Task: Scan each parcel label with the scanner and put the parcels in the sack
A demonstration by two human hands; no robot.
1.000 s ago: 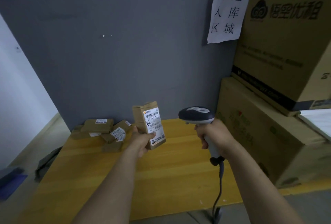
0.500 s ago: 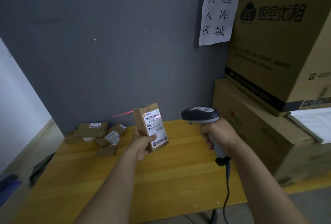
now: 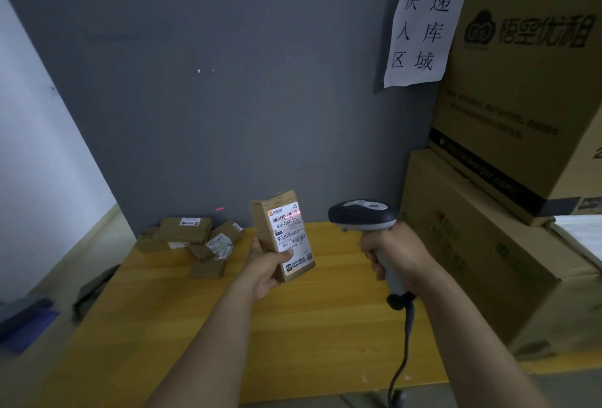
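Note:
My left hand [image 3: 267, 266] grips a small brown parcel [image 3: 264, 228] upright above the yellow table [image 3: 293, 326], its white label [image 3: 290, 238] turned towards me. My right hand [image 3: 395, 253] grips the handle of a grey and dark scanner [image 3: 361, 214], whose head points left at the parcel. A red scan line falls across the barcode at the label's top and spills onto the wall behind. Several more brown labelled parcels [image 3: 195, 238] lie heaped at the table's far left corner. No sack is clearly visible.
Two large cardboard boxes [image 3: 521, 114] are stacked against the table's right side. A paper sign [image 3: 420, 29] hangs on the grey wall. The scanner's cable [image 3: 402, 352] drops over the table's front edge. Dark cloth-like items [image 3: 94, 287] lie on the floor at left.
The red scan line moved from the parcel's upper left edge onto the label's top barcode. Both hands stay in nearly the same places, the camera view shifted slightly.

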